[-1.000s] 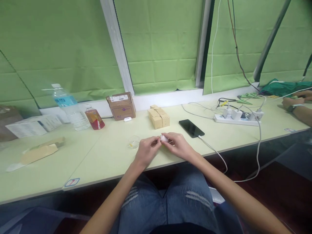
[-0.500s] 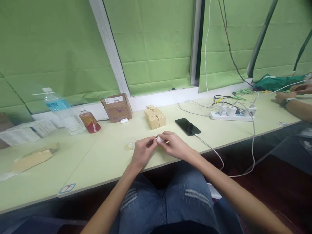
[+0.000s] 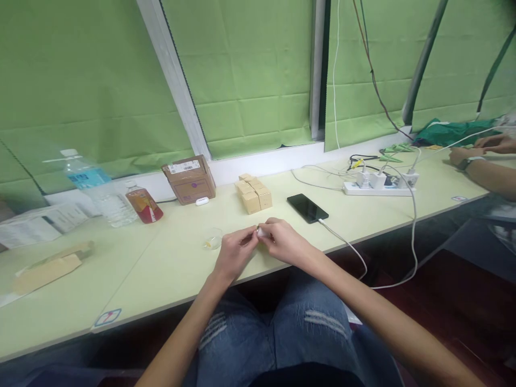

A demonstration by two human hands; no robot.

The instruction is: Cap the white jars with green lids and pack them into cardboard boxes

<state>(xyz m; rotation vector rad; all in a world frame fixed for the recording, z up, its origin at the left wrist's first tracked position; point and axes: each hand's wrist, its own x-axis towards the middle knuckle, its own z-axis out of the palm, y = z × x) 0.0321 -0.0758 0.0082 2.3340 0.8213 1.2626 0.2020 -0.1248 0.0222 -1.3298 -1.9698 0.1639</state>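
My left hand (image 3: 234,253) and my right hand (image 3: 282,242) meet above the front edge of the pale green table (image 3: 161,269). Both pinch a small white object (image 3: 260,231) between their fingertips; most of it is hidden by the fingers. A small clear plastic wrapper (image 3: 212,239) lies on the table just left of my left hand. A stack of small tan boxes (image 3: 255,193) stands behind my hands. A black phone (image 3: 307,208) on a white cable lies to the right of my right hand.
At the back left stand a water bottle (image 3: 99,191), a small bottle of red drink (image 3: 143,202), a cardboard box (image 3: 188,179) and a white earbud case (image 3: 201,201). A power strip (image 3: 379,185) with chargers sits at right. Another person's hands (image 3: 479,150) rest at the far right.
The view has drifted so everything sits slightly further left and lower. My hands stay together on the small white object, with fingers closing more tightly over it.
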